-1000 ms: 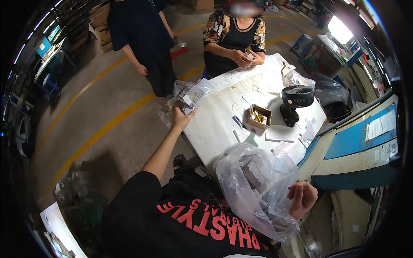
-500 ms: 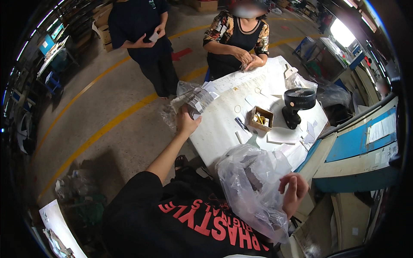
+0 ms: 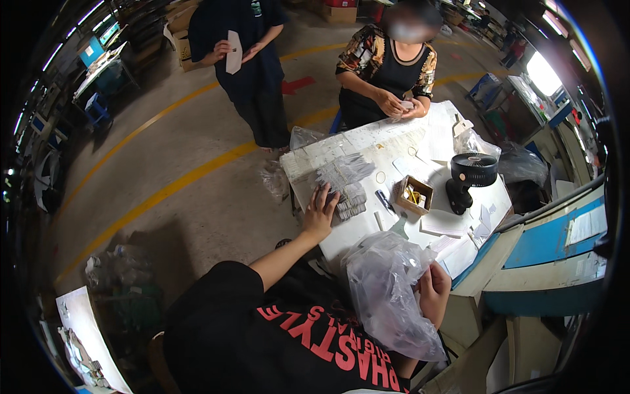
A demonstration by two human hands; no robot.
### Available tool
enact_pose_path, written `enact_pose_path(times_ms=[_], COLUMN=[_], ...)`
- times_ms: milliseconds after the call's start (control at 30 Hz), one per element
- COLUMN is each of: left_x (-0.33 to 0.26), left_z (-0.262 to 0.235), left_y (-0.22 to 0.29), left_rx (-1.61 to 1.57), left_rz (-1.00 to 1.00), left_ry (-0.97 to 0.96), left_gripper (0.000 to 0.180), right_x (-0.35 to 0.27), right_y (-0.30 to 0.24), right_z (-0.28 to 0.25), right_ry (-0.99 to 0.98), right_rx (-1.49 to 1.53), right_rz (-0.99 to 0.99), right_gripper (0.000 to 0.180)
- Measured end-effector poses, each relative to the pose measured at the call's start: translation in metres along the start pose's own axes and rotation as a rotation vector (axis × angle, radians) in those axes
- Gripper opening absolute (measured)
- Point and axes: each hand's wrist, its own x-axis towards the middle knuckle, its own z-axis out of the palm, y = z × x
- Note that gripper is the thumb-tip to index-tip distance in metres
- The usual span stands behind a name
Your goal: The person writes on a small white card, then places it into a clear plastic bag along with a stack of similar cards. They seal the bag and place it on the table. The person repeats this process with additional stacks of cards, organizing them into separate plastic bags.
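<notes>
On the white table (image 3: 400, 157) lies a pile of thin grey-white flat pieces (image 3: 344, 174), partly fanned and partly stacked. My left hand (image 3: 319, 213) rests against its near left side, fingers stretched and apart. A large clear plastic bag (image 3: 387, 289) hangs over the near table edge in front of my body. At the bag's right side, my right hand (image 3: 434, 284) has its fingers bent together on the plastic. What the bag contains, if anything, is hard to make out through the film.
A small cardboard box (image 3: 413, 195) stands mid-table beside a dark pen-like item (image 3: 385, 201). Right of it is a black fan (image 3: 464, 180). Across the table a seated person (image 3: 387, 79) handles something small; another person (image 3: 243, 72) stands left holding a flat white piece (image 3: 233, 52).
The grey-white pieces moved from the table's left edge onto its middle, and my left hand has loosened from them. My right hand closed on the bag. The standing person raised a white piece.
</notes>
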Motion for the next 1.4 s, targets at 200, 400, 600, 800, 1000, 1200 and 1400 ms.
enact_pose_path(times_ms=[200, 400, 600, 800, 1000, 1200, 1400], left_x=[-0.007, -0.007, -0.009, -0.007, -0.007, -0.006, -0.001], left_z=[-0.006, -0.012, -0.006, -0.008, -0.008, -0.014, -0.033], left_y=[0.001, 0.003, 0.006, 0.002, 0.002, -0.008, -0.032], left_rx=[0.024, 0.067, 0.105, 0.119, 0.112, -0.01, 0.072], left_rz=[-0.014, -0.06, -0.057, -0.041, -0.045, 0.016, 0.128], left_ry=[-0.117, -0.251, -0.214, -0.289, -0.348, -0.396, -0.572], left_gripper=[0.107, 0.106, 0.101, 0.099, 0.106, 0.116, 0.114], right_x=[-0.001, 0.001, 0.0, 0.005, 0.03, 0.044, 0.066], right_y=[0.001, -0.001, -0.008, -0.038, -0.023, -0.005, 0.005], right_z=[0.002, 0.002, -0.002, 0.006, 0.023, 0.021, 0.011], right_ry=[0.062, 0.058, 0.037, 0.159, -0.189, -0.215, -0.149], right_rx=[0.022, 0.042, 0.014, -0.191, -0.206, -0.148, -0.074], right_rz=[0.007, 0.039, 0.024, -0.387, -0.169, 0.117, 0.326], right_gripper=[0.023, 0.022, 0.022, 0.035, 0.057, 0.055, 0.053])
